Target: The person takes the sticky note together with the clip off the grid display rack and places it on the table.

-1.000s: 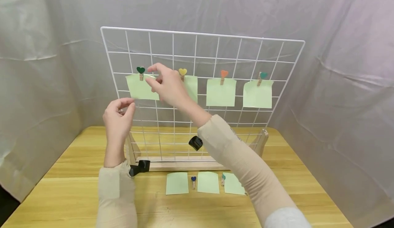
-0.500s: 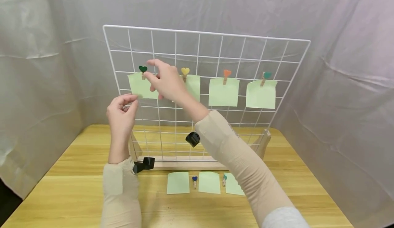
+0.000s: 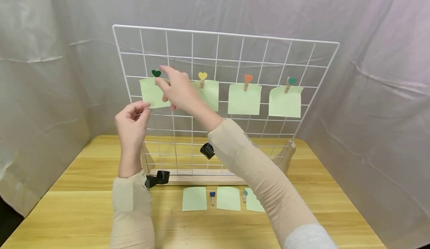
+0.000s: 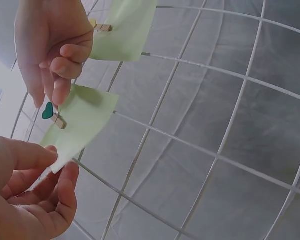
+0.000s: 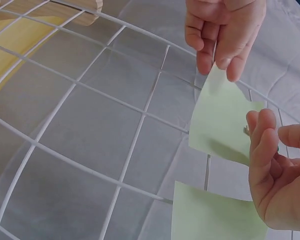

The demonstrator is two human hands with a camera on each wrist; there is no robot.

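Observation:
A pale green paper note hangs slightly tilted at the left of a white wire grid, held by a small wooden clothespin with a dark green heart. My left hand pinches the note's lower left corner between thumb and fingers, as the left wrist view shows. Over the note's right side is my right hand, thumb and index finger apart, tips right beside the green heart. In the right wrist view, that hand hides most of the clothespin.
Notes hang to the right under a yellow heart clip, an orange one and a teal one. On the wooden table lie three notes, a blue heart clip and a teal one. The grid's wooden base stands behind them.
My right hand has moved slightly left, its fingertips now right at the green heart clip. My left hand has come up to the note's lower corner and pinches it.

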